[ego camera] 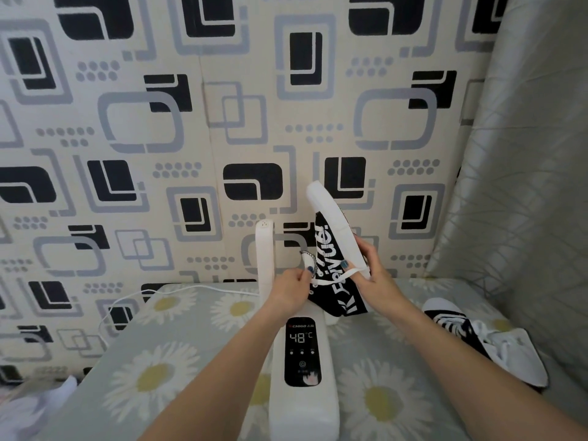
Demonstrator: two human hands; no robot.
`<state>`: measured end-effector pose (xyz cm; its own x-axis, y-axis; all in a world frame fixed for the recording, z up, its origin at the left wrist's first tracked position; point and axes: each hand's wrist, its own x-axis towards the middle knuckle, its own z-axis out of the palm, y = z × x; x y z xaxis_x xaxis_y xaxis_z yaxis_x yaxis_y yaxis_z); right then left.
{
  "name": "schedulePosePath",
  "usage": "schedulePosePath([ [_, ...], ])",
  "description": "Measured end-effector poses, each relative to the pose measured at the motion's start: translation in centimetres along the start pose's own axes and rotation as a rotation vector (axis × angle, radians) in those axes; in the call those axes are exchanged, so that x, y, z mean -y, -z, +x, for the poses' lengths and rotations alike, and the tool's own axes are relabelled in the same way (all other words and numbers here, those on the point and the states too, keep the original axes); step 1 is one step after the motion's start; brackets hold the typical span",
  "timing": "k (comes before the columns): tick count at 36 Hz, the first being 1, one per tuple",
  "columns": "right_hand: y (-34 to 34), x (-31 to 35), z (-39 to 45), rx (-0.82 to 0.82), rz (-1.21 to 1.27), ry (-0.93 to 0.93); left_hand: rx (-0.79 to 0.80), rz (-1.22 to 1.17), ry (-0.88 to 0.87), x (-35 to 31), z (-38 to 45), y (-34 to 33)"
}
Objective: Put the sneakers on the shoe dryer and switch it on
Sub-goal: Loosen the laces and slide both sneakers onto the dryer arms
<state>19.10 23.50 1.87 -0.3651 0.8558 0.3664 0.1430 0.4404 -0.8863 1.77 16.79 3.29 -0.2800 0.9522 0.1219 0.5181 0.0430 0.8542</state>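
A wall (pixel 159 122) w/ black-and-grey block pattern fills the back. Below it, a daisy-print cover (pixel 165 361) is spread over the surface. A white dryer (pixel 302 405) is stood on it; its black panel is lit, 48°C shown. The left post (pixel 265 259) is bare and upright. A black-and-white sneaker (pixel 334 249) is held toe-up over the right post, which is hidden by it; sole faces right, opening down near the dryer base. 2nd sneaker (pixel 477 338) is lying on the cover at right, well apart from the dryer. The right hand (pixel 375 278) is closed around the sneaker's heel side, a lace looped over the fingers. The left hand (pixel 291 291) is pinched on the tongue/lace area. A white cord (pixel 133 299) is run off to the left.
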Motion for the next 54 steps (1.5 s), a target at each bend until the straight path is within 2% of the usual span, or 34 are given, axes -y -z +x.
schedulePosePath([
  [7,1.1,0.6,0.2,0.040,-0.096,-0.013,0.099,-0.133,0.021,1.0,-0.4,0.7],
  [10,1.4,0.9,0.1,0.058,-0.127,-0.022,0.086,-0.074,-0.028,1.5,-0.4,0.7],
  [17,1.3,1.1,-0.1,0.051,-0.151,-0.010,-0.040,0.227,-0.165,1.5,-0.5,-0.6],
  [24,1.1,0.4,-0.4,0.017,-0.128,-0.031,-0.037,0.295,-0.168,1.4,0.0,-0.8],
  [34,1.4,1.3,-0.4,0.069,-0.186,-0.025,-0.054,0.290,-0.180,1.4,-0.3,-0.5],
  [48,3.1,4.0,-2.9,-0.004,-0.584,0.016,0.062,0.166,-0.078,1.0,-3.1,-0.7],
  [54,4.6,5.6,-6.1,-0.002,-0.719,-0.017,0.130,0.414,0.009,1.6,-5.4,-0.4],
])
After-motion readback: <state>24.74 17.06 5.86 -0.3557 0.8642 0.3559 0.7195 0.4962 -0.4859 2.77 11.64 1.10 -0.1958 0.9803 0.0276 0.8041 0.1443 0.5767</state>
